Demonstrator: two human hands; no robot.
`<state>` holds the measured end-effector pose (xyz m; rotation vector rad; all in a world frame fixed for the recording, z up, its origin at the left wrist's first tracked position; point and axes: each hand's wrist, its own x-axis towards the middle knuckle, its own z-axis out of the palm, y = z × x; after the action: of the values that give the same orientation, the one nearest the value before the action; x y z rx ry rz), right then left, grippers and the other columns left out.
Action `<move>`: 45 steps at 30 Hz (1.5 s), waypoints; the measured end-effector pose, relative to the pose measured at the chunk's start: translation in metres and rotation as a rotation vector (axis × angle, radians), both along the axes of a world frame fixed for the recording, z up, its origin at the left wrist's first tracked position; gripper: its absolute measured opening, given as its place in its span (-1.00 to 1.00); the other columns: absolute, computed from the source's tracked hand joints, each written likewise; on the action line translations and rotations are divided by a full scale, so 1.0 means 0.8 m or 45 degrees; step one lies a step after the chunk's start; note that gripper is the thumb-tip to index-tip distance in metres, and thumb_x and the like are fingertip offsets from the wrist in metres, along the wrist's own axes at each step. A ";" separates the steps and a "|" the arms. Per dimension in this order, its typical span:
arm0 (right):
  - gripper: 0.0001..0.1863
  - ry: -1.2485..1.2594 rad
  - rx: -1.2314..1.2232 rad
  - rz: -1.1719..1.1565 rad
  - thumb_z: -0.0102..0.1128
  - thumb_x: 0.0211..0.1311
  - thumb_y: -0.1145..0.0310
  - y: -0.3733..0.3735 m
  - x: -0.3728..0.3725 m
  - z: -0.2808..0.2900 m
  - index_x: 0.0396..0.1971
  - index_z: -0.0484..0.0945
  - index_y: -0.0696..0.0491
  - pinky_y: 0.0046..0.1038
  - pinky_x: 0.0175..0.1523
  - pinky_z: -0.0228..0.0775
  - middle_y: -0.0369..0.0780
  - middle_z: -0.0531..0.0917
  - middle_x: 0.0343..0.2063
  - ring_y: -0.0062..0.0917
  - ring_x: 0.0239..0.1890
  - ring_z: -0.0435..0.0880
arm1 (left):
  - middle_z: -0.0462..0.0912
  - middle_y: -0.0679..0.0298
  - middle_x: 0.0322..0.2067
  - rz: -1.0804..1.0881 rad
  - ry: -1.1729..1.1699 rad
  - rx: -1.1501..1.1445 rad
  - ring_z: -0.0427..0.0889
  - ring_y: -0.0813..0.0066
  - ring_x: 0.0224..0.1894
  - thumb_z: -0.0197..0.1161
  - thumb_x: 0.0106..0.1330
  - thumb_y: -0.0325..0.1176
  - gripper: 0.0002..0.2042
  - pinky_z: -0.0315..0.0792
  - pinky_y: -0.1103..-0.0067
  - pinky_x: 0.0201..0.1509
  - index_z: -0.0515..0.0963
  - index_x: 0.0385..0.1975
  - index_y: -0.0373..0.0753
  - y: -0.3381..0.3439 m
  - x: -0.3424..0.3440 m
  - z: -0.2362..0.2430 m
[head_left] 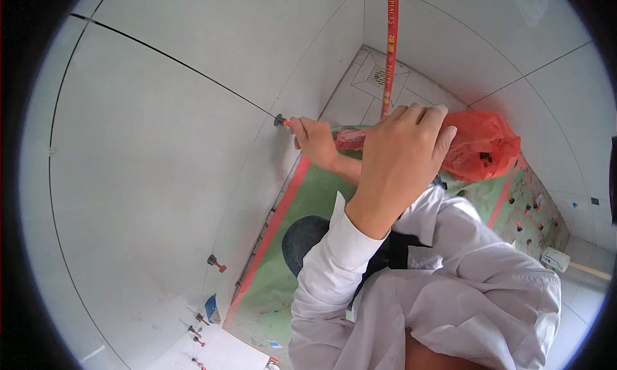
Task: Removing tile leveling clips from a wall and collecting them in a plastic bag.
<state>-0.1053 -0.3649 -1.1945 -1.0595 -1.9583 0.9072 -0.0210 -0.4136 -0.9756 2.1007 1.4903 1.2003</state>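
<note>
My right hand [318, 144] reaches to the wall on the left. Its fingers are closed on the orange handle of a tile leveler [280, 121], whose black disc sits on the dark joint between two large white tiles [167, 119]. My left hand [405, 148] is raised over the right forearm, its back to me. The fingers are bent away with their tips hidden; what they hold, if anything, does not show. Behind that hand are a red printed strip [391, 42] running upward and a red plastic bag [483, 145] with dark pieces inside.
Another tile leveler [216, 263] sits lower on the wall, with several more by a blue piece [212, 309]. Green sheeting [270, 267] edged in red tape covers the floor. A drain [380, 78] lies in the corner. Loose levelers and a white-headed mallet [555, 259] are at right.
</note>
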 end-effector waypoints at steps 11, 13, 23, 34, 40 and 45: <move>-0.69 0.148 -0.555 -0.078 0.25 0.63 0.09 -0.012 0.007 0.034 -0.11 0.59 0.06 -0.28 -0.21 0.55 -0.32 0.40 -0.62 -0.49 -0.50 0.59 | 0.78 0.16 -0.26 -0.011 0.010 -0.002 0.79 0.14 -0.16 0.42 0.45 -0.20 -0.75 0.68 0.28 -0.13 0.72 -0.06 -0.24 0.004 -0.006 -0.007; -0.70 0.000 -0.009 -0.050 0.33 0.55 0.08 -0.010 0.017 0.034 -0.14 0.59 0.03 -0.28 -0.22 0.56 -0.29 0.46 -0.53 -0.44 -0.45 0.62 | 0.78 0.16 -0.26 0.016 0.039 0.016 0.79 0.15 -0.16 0.42 0.45 -0.20 -0.74 0.68 0.28 -0.13 0.72 -0.05 -0.24 0.001 -0.014 -0.012; -0.72 -0.226 0.959 0.150 0.45 0.41 0.13 0.030 0.022 -0.008 -0.31 0.58 -0.01 -0.25 -0.34 0.56 -0.26 0.55 -0.43 -0.35 -0.41 0.68 | 0.78 0.17 -0.27 0.031 -0.012 0.060 0.79 0.17 -0.17 0.42 0.45 -0.22 -0.76 0.67 0.30 -0.15 0.72 -0.07 -0.24 0.000 -0.012 0.003; -0.65 1.051 -1.553 -0.140 0.14 0.62 0.15 -0.013 -0.016 0.012 -0.34 0.60 0.08 -0.33 -0.51 0.30 -0.36 0.45 -0.66 -0.55 -0.66 0.44 | 0.82 0.14 -0.16 0.027 0.003 -0.013 0.81 0.03 -0.14 0.44 0.46 -0.15 -0.70 0.68 0.26 -0.12 0.75 0.00 -0.22 0.001 0.003 0.000; -0.67 0.414 -0.581 -0.076 0.33 0.52 0.10 -0.004 0.011 0.032 -0.17 0.65 0.10 -0.30 -0.39 0.48 -0.29 0.56 -0.51 -0.43 -0.54 0.63 | 0.77 0.18 -0.28 0.000 0.066 0.061 0.79 0.15 -0.17 0.43 0.43 -0.21 -0.76 0.68 0.29 -0.15 0.72 -0.10 -0.23 -0.005 0.005 -0.002; -0.62 -0.405 0.763 0.090 0.49 0.38 0.08 0.009 0.028 0.021 -0.11 0.64 0.07 -0.31 -0.21 0.64 -0.22 0.65 -0.30 -0.31 -0.36 0.74 | 0.77 0.18 -0.28 0.065 0.053 0.090 0.79 0.14 -0.18 0.43 0.43 -0.21 -0.77 0.69 0.29 -0.15 0.71 -0.10 -0.23 -0.008 -0.006 0.005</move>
<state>-0.0829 -0.3575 -1.1774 -0.8112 -2.3279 0.1486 -0.0256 -0.4197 -0.9719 2.1578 1.5505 1.2519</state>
